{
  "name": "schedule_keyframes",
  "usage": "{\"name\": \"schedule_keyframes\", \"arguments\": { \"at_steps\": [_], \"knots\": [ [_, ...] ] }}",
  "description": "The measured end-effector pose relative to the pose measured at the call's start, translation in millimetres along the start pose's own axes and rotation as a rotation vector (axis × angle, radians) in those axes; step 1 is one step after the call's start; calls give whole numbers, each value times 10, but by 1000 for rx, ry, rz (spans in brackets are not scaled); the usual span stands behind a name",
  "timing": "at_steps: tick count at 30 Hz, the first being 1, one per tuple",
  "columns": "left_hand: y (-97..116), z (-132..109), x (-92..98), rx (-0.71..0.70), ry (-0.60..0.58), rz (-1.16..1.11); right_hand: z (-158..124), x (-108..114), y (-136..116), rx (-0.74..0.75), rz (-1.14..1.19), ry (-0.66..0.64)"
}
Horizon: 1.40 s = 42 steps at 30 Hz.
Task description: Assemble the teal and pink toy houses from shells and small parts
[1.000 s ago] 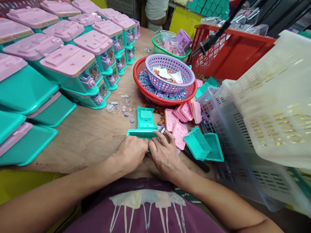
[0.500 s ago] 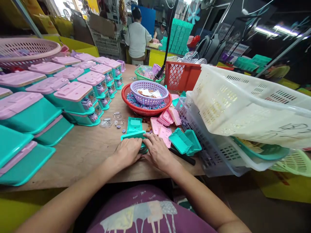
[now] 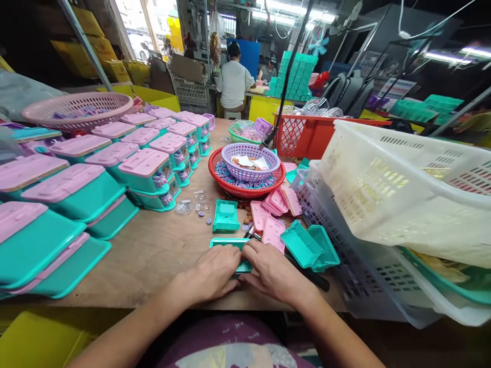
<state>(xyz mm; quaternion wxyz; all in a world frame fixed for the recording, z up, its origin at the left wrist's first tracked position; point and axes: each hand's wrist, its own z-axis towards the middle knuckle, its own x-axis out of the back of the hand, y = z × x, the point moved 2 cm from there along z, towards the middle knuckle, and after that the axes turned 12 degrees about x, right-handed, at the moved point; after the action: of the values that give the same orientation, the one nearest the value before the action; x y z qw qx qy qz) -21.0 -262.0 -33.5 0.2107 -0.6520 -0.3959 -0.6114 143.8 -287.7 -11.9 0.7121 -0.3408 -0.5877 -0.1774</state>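
My left hand (image 3: 213, 273) and my right hand (image 3: 274, 271) are both closed on a small teal plastic part (image 3: 229, 244) near the table's front edge, fingers pressed over it and hiding most of it. A metal tool tip (image 3: 250, 232) pokes out just above my right hand. Another teal tray part (image 3: 226, 215) lies just beyond. Pink plastic lids (image 3: 273, 212) lie in a loose heap to its right, and two teal box parts (image 3: 310, 247) sit right of my right hand.
Stacks of teal toy boxes with pink tops (image 3: 143, 171) fill the table's left side. A red basket (image 3: 245, 189) holds a purple basket (image 3: 251, 162). Large white crates (image 3: 402, 204) crowd the right. A red crate (image 3: 307, 135) stands behind. People work at a far table (image 3: 233, 82).
The view has tilted up, showing more of the room behind. Both hands stay pressed on the teal part at the table's edge.
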Motion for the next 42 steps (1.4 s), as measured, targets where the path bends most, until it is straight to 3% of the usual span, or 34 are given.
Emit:
{"name": "schedule_keyframes", "arguments": {
  "at_steps": [8,12,16,19,22,24,26,30,36,39,42],
  "knots": [
    [-157,207,-89,93,-75,11,202,-79,113,-49,25,37],
    [-179,226,-34,76,-126,-86,126,-36,82,-39,-6,61],
    [-89,337,80,70,-169,-18,73,4,58,-31,-99,78],
    [21,283,130,52,-191,14,19,-8,-2,-52,-84,102],
    [-22,154,117,68,-188,42,-49,-15,18,39,47,184],
    [-120,77,112,112,-195,94,-94,-8,127,63,76,253],
    [-220,40,143,170,-200,146,-133,-16,289,-34,-5,278],
    [-361,72,284,333,-181,226,-185,-109,529,-205,-193,164],
    [-588,65,393,578,-149,221,-79,-215,530,-256,-248,234],
    [-575,29,382,630,-121,232,128,-331,494,-234,-272,245],
    [-393,32,325,615,-106,201,341,-519,473,-254,-316,212]
  ]
}}
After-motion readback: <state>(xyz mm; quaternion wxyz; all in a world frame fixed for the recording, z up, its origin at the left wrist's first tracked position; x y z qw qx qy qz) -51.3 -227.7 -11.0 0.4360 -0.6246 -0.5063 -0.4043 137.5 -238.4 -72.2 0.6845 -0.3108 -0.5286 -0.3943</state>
